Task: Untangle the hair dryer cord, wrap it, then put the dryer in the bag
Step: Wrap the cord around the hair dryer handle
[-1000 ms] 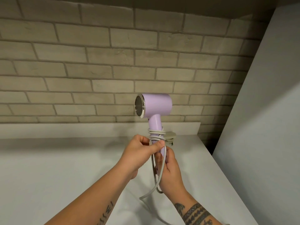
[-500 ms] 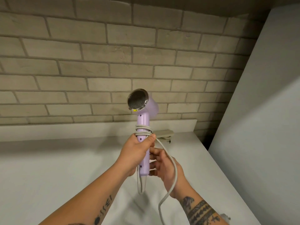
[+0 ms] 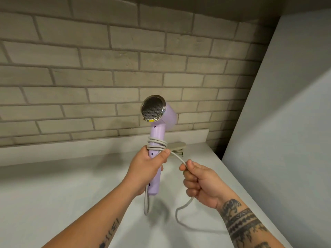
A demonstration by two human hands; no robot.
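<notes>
Wrapping is happening: left hand [image 3: 146, 169] is gripping the dryer [image 3: 157, 134] upright above the counter [image 3: 53, 185], thumb pinning the wound cord [image 3: 177, 156]; right hand [image 3: 198, 181] is clutching the slack in a fist. Judging by this, the next move is calling for another taut turn around the handle.

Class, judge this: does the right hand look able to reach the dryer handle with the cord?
Likely yes. The right hand holds the cord beside the handle, with nothing between them. The left hand grips lower, leaving bare handle above the coils.
</notes>
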